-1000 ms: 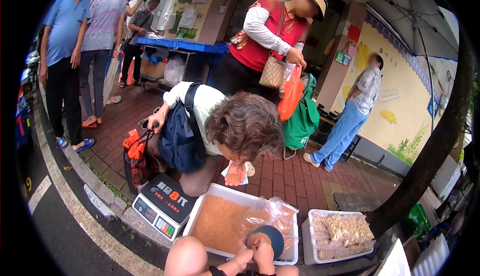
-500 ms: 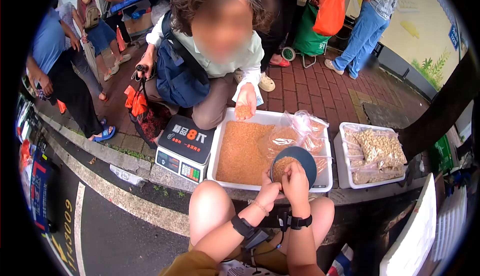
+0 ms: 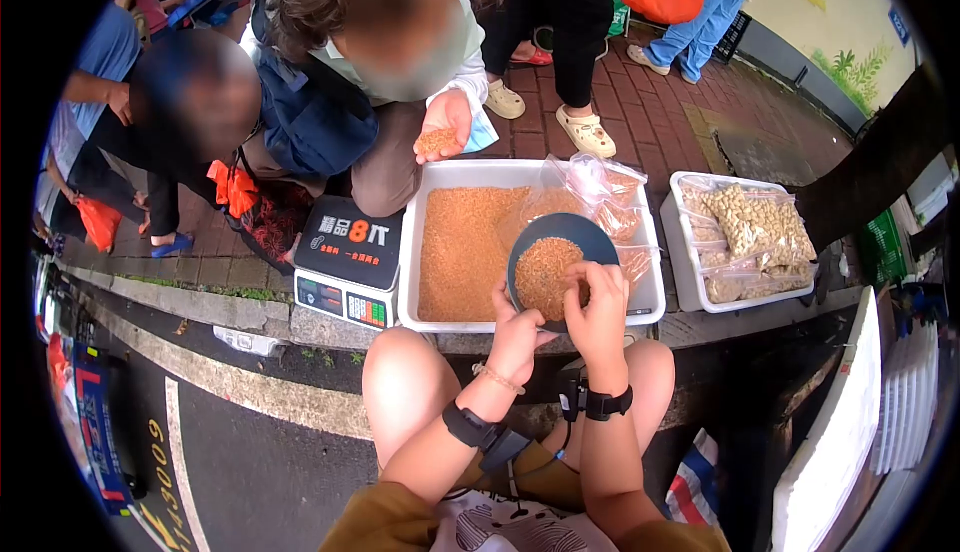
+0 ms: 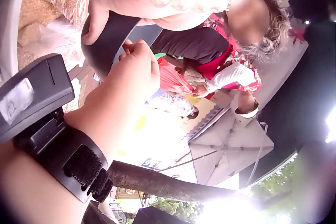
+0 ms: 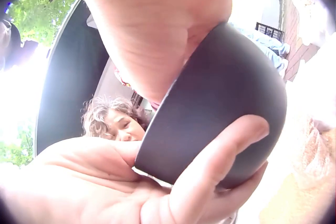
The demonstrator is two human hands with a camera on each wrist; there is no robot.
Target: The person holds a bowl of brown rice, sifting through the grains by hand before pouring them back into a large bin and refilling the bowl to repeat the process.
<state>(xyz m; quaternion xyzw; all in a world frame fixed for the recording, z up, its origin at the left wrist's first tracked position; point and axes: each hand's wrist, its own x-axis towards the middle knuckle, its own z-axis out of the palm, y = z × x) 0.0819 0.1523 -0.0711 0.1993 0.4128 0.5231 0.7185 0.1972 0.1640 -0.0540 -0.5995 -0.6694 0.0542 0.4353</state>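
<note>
A dark grey bowl with small orange-brown grains in it tilts over the front rim of a white tub. My left hand, beaded bracelet at its wrist, holds the bowl from the near left. In the right wrist view, curled fingers of that hand support the bowl's outside. My right hand reaches in over the near right rim, fingers bent, and pinches at the grains. More of the same loose grains fill the tub's left half. Clear plastic bags lie in its right half.
Left of the tub is a black-topped scale; right of it, a white bin of bagged pale pieces. Across the tub a person crouches, grains on one outstretched palm. My knees flank my arms. White foam boards stand at right.
The head view has tipped down toward the tub and bowl. More of the bowl's inside shows. Both hands stay at the bowl, and the other person's palm remains held out.
</note>
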